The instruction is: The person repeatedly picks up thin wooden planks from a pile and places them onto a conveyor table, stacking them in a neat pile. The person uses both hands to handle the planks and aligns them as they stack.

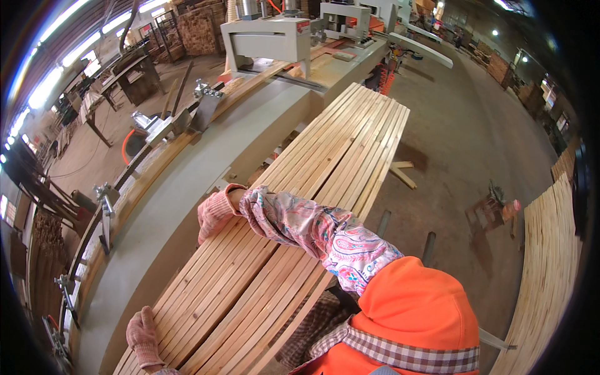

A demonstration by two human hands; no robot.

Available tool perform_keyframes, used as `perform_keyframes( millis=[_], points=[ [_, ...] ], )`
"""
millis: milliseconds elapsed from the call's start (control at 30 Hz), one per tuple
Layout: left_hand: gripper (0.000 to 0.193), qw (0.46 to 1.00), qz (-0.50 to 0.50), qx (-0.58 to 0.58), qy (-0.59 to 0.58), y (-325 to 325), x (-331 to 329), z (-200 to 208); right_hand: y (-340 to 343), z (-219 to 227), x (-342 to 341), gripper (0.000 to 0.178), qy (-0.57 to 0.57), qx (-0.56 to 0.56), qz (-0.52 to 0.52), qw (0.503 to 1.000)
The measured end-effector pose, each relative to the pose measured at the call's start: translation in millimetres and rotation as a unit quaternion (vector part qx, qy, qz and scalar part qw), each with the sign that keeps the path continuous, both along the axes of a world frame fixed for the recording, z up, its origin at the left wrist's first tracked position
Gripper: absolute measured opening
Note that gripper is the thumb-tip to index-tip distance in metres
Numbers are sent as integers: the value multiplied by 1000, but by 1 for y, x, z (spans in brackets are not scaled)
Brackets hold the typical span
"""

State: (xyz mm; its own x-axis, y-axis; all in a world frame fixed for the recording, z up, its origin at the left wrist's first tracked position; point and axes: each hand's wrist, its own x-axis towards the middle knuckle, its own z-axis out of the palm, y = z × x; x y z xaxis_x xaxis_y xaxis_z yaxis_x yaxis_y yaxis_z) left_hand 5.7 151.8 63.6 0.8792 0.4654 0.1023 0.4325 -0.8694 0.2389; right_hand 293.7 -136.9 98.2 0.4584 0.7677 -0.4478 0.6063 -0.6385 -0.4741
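A long row of narrow pale wooden strips (250, 275) lies side by side in front of me, running from the lower left to the upper middle, with a dark gap along its length. My right hand (217, 214), in a pink knit glove, reaches across the row, its fingers hooked over the far left edge. Lower down, my left hand (142, 337), also gloved in pink, is closed against that same edge near the close end; its fingertips partly show. The right arm wears a patterned sleeve (312, 228), below an orange garment (415, 312).
A grey machine bed (244, 131) curves along the left, with a wooden rail and metal clamps (105, 203) beyond it. Machine housings (265, 44) stand at the far end. More stacked strips (547, 262) lie at right; wood offcuts (403, 175) rest on the floor.
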Motion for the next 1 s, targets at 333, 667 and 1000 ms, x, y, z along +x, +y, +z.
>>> perform_keyframes(
  millis=[333,667,1000],
  points=[
    [66,998,24,34,44,-5,-1,9,31,-9,7,47,-158,-118,-15,980],
    [31,994,23,64,81,-17,7,16,8,-65,51,49,-40,-35,93,994],
    [33,996,21,71,-58,-30,2,20,11,-75,62,40,-42,19,190,981]
  ],
)
